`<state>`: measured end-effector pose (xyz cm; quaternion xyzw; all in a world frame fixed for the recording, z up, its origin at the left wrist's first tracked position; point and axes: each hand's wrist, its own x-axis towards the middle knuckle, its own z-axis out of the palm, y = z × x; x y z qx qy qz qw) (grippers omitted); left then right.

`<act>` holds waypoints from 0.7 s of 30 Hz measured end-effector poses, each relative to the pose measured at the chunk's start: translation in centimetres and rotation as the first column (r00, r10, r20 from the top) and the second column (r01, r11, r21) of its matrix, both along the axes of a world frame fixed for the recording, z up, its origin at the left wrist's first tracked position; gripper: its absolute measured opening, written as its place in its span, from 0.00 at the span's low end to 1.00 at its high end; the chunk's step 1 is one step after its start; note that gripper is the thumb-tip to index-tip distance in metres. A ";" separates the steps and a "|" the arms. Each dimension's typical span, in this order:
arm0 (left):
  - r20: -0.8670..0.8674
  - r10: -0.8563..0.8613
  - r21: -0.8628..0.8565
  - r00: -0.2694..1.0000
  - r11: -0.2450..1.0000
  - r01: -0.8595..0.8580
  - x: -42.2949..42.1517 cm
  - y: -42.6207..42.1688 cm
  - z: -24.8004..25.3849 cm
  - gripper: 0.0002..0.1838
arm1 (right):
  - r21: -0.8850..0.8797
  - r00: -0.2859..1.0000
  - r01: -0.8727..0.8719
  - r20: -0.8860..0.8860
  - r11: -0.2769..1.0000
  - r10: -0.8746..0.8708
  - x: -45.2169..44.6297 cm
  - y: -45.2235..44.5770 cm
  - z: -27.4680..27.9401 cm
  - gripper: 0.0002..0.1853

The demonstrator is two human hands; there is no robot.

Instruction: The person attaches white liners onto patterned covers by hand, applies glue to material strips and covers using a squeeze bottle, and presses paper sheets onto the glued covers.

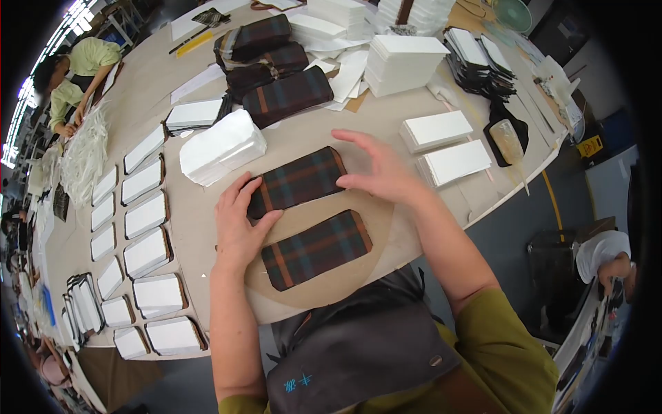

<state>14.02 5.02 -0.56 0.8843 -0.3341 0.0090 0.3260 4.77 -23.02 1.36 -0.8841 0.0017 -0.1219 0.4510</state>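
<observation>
A dark plaid fabric panel (pixel 296 181) with rust and teal stripes lies on the table between my two hands. My left hand (pixel 238 224) is at its left end, fingers and thumb apart, fingertips at the edge. At the right end is my right hand (pixel 379 169), open, with its thumb by the edge and its index finger stretched above the far corner. A second plaid panel (pixel 317 250) lies nearer to me on a round brown board (pixel 386 238). Just beyond my left hand sits a stack of white sheets (pixel 222 146).
Rows of white-topped pieces (pixel 146 215) fill the left side. Plaid bundles (pixel 288 95) and a tall white stack (pixel 405 65) stand farther back. On the right are two white stacks (pixel 455 163) and a brush (pixel 507 143). Another person (pixel 86 65) works at the far left.
</observation>
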 end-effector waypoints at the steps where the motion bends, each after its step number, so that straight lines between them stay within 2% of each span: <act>1: 0.013 0.007 -0.026 1.000 1.000 -0.006 0.1 0.1 -0.2 0.35 | 0.029 0.999 0.030 0.028 0.999 -0.031 -1.2 -0.4 1.6 0.35; 4: -0.003 -0.004 -0.092 1.000 0.996 0.004 0.1 0.3 -0.6 0.34 | 0.184 0.989 0.117 0.070 0.976 -0.132 -6.5 -5.7 5.6 0.15; 5: -0.011 -0.003 -0.134 1.000 0.991 0.001 0.1 0.2 -0.5 0.34 | 0.202 0.951 0.267 0.105 0.942 -0.292 -8.2 -8.7 6.5 0.09; 7: -0.071 -0.020 -0.202 0.997 0.979 0.006 0.1 0.0 -0.3 0.31 | 0.232 0.803 0.530 0.171 0.815 -0.571 -11.3 -17.1 7.1 0.09; 8: -0.041 0.013 -0.202 0.999 0.979 -0.021 0.3 0.1 -0.4 0.29 | -0.065 0.750 0.660 0.130 0.749 -0.649 -13.0 -21.1 7.8 0.19; 10: 0.044 0.078 -0.212 0.996 0.975 -0.067 0.1 -0.1 -0.2 0.22 | -0.537 0.647 0.664 0.063 0.520 -0.760 -16.0 -27.2 6.3 0.34; 11: 0.051 0.080 -0.206 0.995 0.976 -0.068 -0.1 -0.3 0.1 0.22 | -0.530 0.648 0.665 0.061 0.525 -0.759 -16.6 -28.9 5.7 0.34; 13: 0.133 0.068 -0.200 0.989 0.979 -0.041 -0.7 -0.8 0.9 0.18 | -0.344 0.621 0.630 -0.314 0.696 -0.718 -17.3 -31.7 3.9 0.44; 14: 0.143 0.065 -0.186 0.988 0.982 -0.038 -1.2 -1.1 1.5 0.18 | -0.310 0.688 0.607 -0.255 0.731 -0.679 -17.7 -33.3 2.7 0.37; 15: 0.169 0.038 -0.140 0.985 0.990 -0.014 -2.0 -1.5 2.3 0.17 | -0.293 0.684 0.618 -0.258 0.729 -0.683 -17.5 -33.4 2.7 0.37; 17: 0.208 -0.034 -0.081 0.978 0.995 0.052 -3.5 -2.7 3.1 0.15 | -0.264 0.610 0.600 -0.458 0.755 -0.646 -16.9 -32.0 4.2 0.32; 18: 0.188 -0.058 -0.051 0.980 0.996 0.068 -4.3 -3.4 3.3 0.13 | -0.244 0.622 0.586 -0.475 0.772 -0.622 -16.6 -31.7 4.4 0.29; 20: 0.205 -0.151 -0.005 0.967 0.988 0.155 -5.7 -5.4 3.9 0.12 | -0.209 0.603 0.518 -0.598 0.829 -0.528 -16.0 -32.0 4.8 0.33; 21: 0.240 -0.208 0.013 0.948 0.977 0.211 -6.4 -6.5 4.2 0.12 | -0.176 0.618 0.511 -0.604 0.841 -0.502 -15.5 -31.5 4.6 0.34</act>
